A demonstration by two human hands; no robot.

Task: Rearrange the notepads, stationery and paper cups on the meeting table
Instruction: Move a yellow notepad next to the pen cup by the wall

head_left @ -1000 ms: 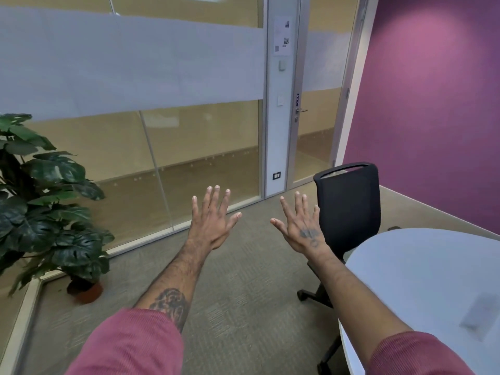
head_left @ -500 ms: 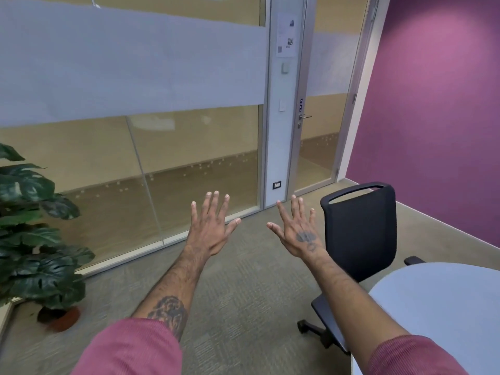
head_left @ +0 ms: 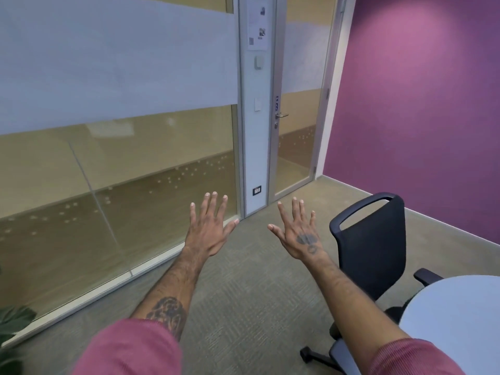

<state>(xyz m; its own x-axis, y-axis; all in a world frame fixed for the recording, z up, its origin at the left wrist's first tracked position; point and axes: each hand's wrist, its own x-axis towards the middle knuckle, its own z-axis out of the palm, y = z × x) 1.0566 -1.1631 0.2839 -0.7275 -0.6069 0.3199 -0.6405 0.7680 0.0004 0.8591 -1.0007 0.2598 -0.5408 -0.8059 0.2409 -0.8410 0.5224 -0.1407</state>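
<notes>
Both hands empty: left hand (head_left: 207, 230) and right hand (head_left: 299, 234) raised mid-frame, fingers straight and spread, backs toward camera, well apart from each other, touching nothing. Meeting table (head_left: 457, 318) only partly in view, lower right; visible part bare. Notepads, stationery, paper cups not in view. Black office chair (head_left: 372, 250) stands just beside table edge. Risks, as judgement: view aimed at glass wall (head_left: 113, 169), away from items; turning toward table, right arm could knock chair or clip table rim; blind reach could tip cups.

Paper notice (head_left: 257, 25) on the panel (head_left: 254, 147), print too blurred to read, blue door label (head_left: 277, 102) illegible
</notes>
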